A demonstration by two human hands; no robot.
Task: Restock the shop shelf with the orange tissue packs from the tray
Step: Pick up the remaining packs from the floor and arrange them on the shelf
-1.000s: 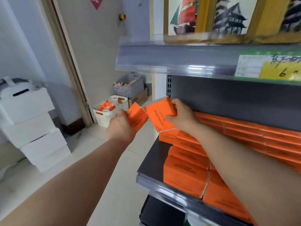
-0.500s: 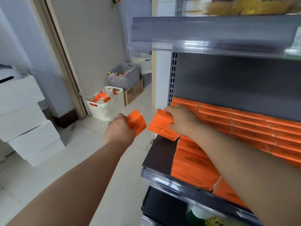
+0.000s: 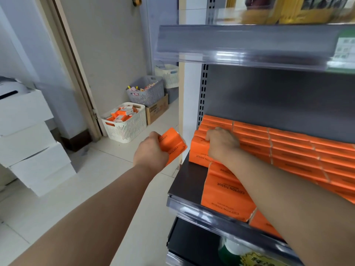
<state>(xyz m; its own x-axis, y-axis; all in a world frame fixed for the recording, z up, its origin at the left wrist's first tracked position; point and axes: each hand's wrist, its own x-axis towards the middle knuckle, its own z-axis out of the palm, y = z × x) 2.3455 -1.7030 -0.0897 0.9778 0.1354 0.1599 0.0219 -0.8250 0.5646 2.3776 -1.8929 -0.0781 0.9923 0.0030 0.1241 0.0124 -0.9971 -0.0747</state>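
Your right hand (image 3: 221, 144) moved in from open air at the shelf end. Half a second earlier it held its tissue pack clear of the stack. At this moment the tissue pack (image 3: 198, 145) sat on top of the leftmost stack on the shelf (image 3: 188, 181), with the hand on top and fingers curled over the far edge, so gripping, not released.

Your left hand (image 3: 151, 152) came a bit closer too, fingers wrapped around a second pack (image 3: 172, 144), held just off the shelf's left edge and not touching it.

My read: one placement needed only a release, and the second pack was queued next.

The tissue pack was bright orange soft wrap with black "COTTON TISSUE" print, lying flat, roughly squared with the pack below. More rows of packs (image 3: 288, 148) filled the shelf to the right.

The tray (image 3: 126, 127) sat on the floor by the door frame, well apart, with orange packs left in it, so the restock wasn't finished.
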